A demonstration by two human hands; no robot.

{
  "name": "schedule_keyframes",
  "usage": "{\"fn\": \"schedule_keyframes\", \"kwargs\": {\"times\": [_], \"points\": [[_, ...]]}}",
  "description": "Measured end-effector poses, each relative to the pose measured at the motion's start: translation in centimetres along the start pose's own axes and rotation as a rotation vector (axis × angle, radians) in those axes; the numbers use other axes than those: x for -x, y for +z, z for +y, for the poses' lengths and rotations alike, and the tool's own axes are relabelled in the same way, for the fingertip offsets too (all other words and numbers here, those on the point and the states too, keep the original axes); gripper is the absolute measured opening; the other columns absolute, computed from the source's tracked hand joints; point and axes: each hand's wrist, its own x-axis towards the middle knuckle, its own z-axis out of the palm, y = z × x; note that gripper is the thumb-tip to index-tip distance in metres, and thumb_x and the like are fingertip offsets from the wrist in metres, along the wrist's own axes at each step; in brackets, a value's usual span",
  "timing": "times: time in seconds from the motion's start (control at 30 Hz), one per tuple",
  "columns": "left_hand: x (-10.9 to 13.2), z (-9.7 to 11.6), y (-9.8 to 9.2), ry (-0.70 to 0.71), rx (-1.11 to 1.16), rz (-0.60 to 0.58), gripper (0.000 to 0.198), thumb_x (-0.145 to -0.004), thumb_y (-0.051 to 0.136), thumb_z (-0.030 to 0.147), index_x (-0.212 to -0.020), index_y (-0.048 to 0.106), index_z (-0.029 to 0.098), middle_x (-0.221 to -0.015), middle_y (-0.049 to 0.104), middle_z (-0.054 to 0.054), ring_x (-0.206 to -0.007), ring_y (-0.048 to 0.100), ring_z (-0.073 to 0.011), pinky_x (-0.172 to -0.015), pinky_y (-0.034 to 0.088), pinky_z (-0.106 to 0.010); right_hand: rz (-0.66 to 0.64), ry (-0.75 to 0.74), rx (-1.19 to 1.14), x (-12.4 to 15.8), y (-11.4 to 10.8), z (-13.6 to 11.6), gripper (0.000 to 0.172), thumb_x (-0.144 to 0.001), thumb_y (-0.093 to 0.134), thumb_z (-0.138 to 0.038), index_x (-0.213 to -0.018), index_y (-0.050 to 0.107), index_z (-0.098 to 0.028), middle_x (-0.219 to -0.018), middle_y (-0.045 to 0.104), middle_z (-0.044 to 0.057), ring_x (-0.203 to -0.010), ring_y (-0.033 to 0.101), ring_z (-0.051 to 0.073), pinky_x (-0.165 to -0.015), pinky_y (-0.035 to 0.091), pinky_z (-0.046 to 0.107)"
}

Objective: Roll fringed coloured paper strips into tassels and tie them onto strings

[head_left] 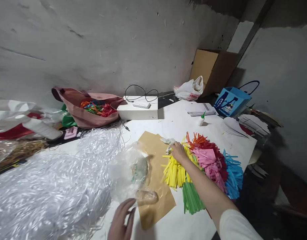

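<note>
My right hand (178, 152) reaches across the white table (173, 123) and closes its fingers on a small crumpled white scrap (168, 141) at the top of the yellow fringed paper strips (173, 170). Beside them lie green (192, 196), pink (209, 163), dark red, orange (197, 139) and blue (233, 175) fringed paper. My left hand (122, 220) is at the near edge with fingers stretched out, touching the lower end of a clear plastic bag (130, 173). That bag lies over a brown paper sheet (155, 180).
A big heap of clear white plastic strands (50, 186) fills the left. At the back stand a pink bag of coloured scraps (93, 110), a white box (139, 111) with a cable, a glue bottle (201, 119), a blue bag (230, 101) and a cardboard box (213, 70).
</note>
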Motion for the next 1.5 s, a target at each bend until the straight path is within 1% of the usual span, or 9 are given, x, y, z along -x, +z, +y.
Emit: {"fn": "schedule_keyframes", "kwargs": {"times": [0.13, 0.37, 0.57, 0.7, 0.93, 1.2, 1.3, 1.43, 1.5], "points": [[-4.7, 3.2, 4.8, 0.08, 0.039, -0.117, 0.029, -0.089, 0.048, 0.042, -0.101, 0.067, 0.024, -0.107, 0.067, -0.011, -0.099, 0.065, -0.0251, -0.081, 0.057, -0.038, -0.1, -0.075, 0.077, -2.9, 0.0, 2.1, 0.021, -0.076, 0.055, -0.002, -0.085, 0.07, -0.013, -0.105, 0.062, 0.014, -0.107, 0.049, 0.026, -0.095, 0.029, 0.041], [-11.6, 5.5, 9.7, 0.012, 0.117, -0.245, 0.027, -0.091, 0.044, 0.039, -0.094, 0.064, 0.022, -0.09, 0.068, -0.007, -0.08, 0.065, -0.0209, -0.071, 0.055, -0.035, -0.015, -0.093, 0.045, -0.3, -1.2, 4.5, 0.015, -0.089, 0.048, -0.011, -0.083, 0.061, -0.017, -0.09, 0.063, 0.006, -0.093, 0.054, 0.02, -0.087, 0.031, 0.035], [-18.3, 8.3, 16.5, -0.032, 0.172, -0.194, 0.025, -0.086, 0.051, 0.034, -0.102, 0.06, 0.017, -0.098, 0.067, -0.009, -0.088, 0.064, -0.0217, -0.077, 0.053, -0.037, 0.121, -0.138, -0.068, 2.4, -1.6, 3.5, 0.012, -0.088, 0.049, -0.011, -0.085, 0.057, -0.019, -0.089, 0.063, 0.004, -0.089, 0.055, 0.02, -0.087, 0.036, 0.036], [-20.4, 9.5, 19.0, 0.011, 0.121, -0.162, 0.022, -0.081, 0.053, 0.023, -0.101, 0.06, 0.016, -0.097, 0.067, -0.009, -0.092, 0.063, -0.0229, -0.083, 0.051, -0.04, 0.238, -0.203, -0.145, 3.8, -2.5, 2.8, 0.013, -0.088, 0.047, -0.011, -0.088, 0.057, -0.02, -0.09, 0.063, 0.004, -0.089, 0.056, 0.02, -0.094, 0.035, 0.041], [-19.9, 9.6, 18.7, 0.188, 0.029, -0.151, 0.018, -0.084, 0.048, 0.019, -0.095, 0.063, 0.018, -0.087, 0.067, -0.007, -0.083, 0.061, -0.0235, -0.075, 0.051, -0.038, 0.355, -0.087, -0.096, 4.6, -5.6, 1.8, 0.01, -0.088, 0.053, -0.022, -0.097, 0.056, -0.02, -0.102, 0.062, 0.008, -0.1, 0.054, 0.024, -0.093, 0.036, 0.043], [-19.2, 10.0, 18.0, 0.309, -0.035, -0.139, 0.018, -0.084, 0.049, 0.013, -0.094, 0.063, 0.019, -0.09, 0.067, -0.007, -0.085, 0.06, -0.0229, -0.076, 0.049, -0.037, 0.181, -0.081, 0.194, 3.1, -4.6, -0.6, 0.024, -0.085, 0.054, -0.011, -0.106, 0.061, -0.019, -0.115, 0.062, 0.011, -0.113, 0.05, 0.028, -0.106, 0.025, 0.052], [-19.2, 9.9, 17.6, 0.347, -0.096, -0.154, 0.02, -0.087, 0.047, 0.013, -0.096, 0.063, 0.019, -0.09, 0.067, -0.008, -0.083, 0.06, -0.0231, -0.075, 0.048, -0.037, 0.093, -0.135, 0.211, 2.4, -4.7, 0.3, 0.028, -0.086, 0.047, -0.003, -0.1, 0.064, -0.019, -0.101, 0.069, 0.008, -0.102, 0.059, 0.024, -0.108, 0.027, 0.047], [-19.3, 9.7, 17.2, 0.413, -0.098, -0.142, 0.033, -0.089, 0.046, 0.012, -0.117, 0.06, 0.022, -0.103, 0.068, -0.009, -0.09, 0.061, -0.0241, -0.077, 0.047, -0.038, -0.087, -0.081, 0.207, 1.8, -6.7, 1.4, 0.025, -0.086, 0.046, -0.004, -0.084, 0.066, -0.02, -0.075, 0.069, 0.006, -0.074, 0.063, 0.021, -0.083, 0.044, 0.034], [-19.2, 9.8, 17.0, 0.495, -0.078, -0.15, 0.036, -0.091, 0.045, 0.014, -0.122, 0.058, 0.025, -0.116, 0.065, -0.01, -0.096, 0.061, -0.0243, -0.08, 0.046, -0.038, -0.155, -0.009, 0.163, 1.6, -7.6, 1.9, 0.021, -0.087, 0.048, -0.009, -0.083, 0.066, -0.02, -0.072, 0.069, 0.006, -0.068, 0.063, 0.02, -0.067, 0.043, 0.029]]}}
